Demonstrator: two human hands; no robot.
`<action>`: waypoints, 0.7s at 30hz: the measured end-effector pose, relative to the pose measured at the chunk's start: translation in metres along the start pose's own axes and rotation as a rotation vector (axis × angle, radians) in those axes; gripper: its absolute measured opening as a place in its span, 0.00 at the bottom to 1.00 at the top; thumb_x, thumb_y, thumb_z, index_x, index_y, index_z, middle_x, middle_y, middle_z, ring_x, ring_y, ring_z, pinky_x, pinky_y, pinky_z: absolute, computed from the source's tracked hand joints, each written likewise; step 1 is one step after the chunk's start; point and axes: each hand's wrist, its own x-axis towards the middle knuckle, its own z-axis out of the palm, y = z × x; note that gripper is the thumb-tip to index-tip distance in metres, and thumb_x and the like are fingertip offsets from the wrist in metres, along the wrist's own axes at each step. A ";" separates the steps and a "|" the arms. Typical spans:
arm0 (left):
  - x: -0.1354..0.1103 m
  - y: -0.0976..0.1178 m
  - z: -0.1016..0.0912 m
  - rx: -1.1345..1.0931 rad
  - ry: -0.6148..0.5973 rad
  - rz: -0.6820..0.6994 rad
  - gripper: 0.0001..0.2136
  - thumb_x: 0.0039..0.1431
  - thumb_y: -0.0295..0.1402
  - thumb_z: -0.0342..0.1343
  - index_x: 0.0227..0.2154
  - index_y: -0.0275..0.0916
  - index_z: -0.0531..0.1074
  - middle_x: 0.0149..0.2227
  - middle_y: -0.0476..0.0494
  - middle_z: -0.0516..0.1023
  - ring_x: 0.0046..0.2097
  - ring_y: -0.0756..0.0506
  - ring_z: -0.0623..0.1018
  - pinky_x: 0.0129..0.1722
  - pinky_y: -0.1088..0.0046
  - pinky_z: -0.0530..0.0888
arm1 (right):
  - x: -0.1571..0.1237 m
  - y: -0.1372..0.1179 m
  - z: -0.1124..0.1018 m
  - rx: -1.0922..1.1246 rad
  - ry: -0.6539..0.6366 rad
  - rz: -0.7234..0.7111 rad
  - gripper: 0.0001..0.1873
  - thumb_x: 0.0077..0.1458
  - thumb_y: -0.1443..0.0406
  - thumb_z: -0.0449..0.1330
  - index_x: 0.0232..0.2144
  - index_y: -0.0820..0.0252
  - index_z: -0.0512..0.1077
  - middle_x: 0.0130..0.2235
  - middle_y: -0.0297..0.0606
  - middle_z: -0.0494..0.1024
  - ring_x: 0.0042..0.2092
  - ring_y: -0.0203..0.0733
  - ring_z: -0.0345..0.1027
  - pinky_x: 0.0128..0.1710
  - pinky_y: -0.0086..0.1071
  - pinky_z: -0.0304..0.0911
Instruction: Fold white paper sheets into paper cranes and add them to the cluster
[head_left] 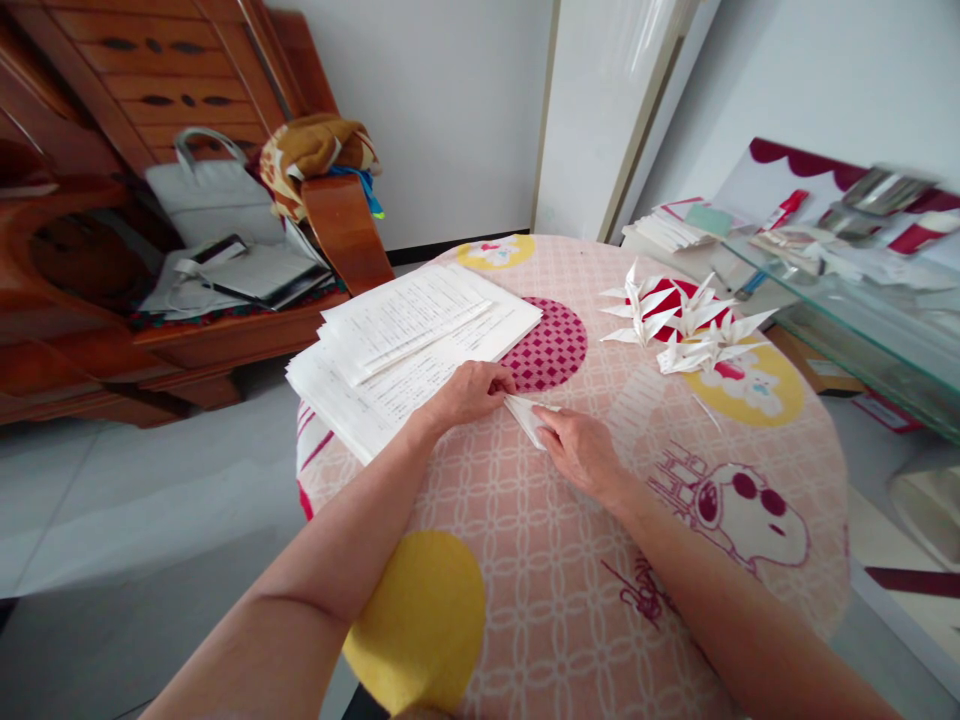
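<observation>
A small piece of folded white paper (527, 418) lies between my two hands, just above the patterned tablecloth (525, 560). My left hand (474, 392) pinches its upper left corner, fingertips closed together. On the opposite side my right hand (581, 448) grips the paper between thumb and fingers. Left of the hands rests a stack of printed paper sheets (420, 325), with smaller cut sheets on top. Several folded white paper cranes (679, 320) stand grouped at the far right of the table. Part of the folded paper is hidden behind the fingers.
A glass shelf (862, 320) with papers, cups and a red marker (787, 208) borders the table on the right. Beyond the table at left stands a wooden chair (337, 225) holding a grey bag (199, 195), a laptop (262, 275) and a brown cloth (315, 155).
</observation>
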 end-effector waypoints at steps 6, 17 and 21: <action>0.001 0.003 -0.008 -0.043 -0.059 -0.042 0.13 0.58 0.29 0.47 0.29 0.36 0.78 0.24 0.50 0.76 0.26 0.51 0.71 0.29 0.76 0.65 | 0.000 -0.006 -0.006 -0.050 -0.033 -0.003 0.19 0.65 0.64 0.49 0.54 0.59 0.73 0.42 0.47 0.80 0.41 0.47 0.74 0.39 0.34 0.61; 0.004 0.004 0.003 0.005 -0.056 -0.086 0.08 0.56 0.33 0.55 0.28 0.37 0.77 0.26 0.50 0.77 0.28 0.51 0.72 0.29 0.76 0.64 | -0.001 -0.001 0.001 -0.037 -0.004 -0.012 0.20 0.65 0.64 0.49 0.55 0.58 0.72 0.43 0.47 0.80 0.41 0.48 0.74 0.40 0.35 0.62; 0.004 0.007 0.004 0.076 -0.050 -0.114 0.07 0.56 0.32 0.55 0.28 0.37 0.77 0.27 0.49 0.78 0.28 0.49 0.73 0.29 0.75 0.64 | -0.002 -0.005 0.000 -0.045 -0.007 0.013 0.19 0.65 0.64 0.50 0.54 0.60 0.72 0.44 0.48 0.79 0.42 0.48 0.74 0.40 0.35 0.62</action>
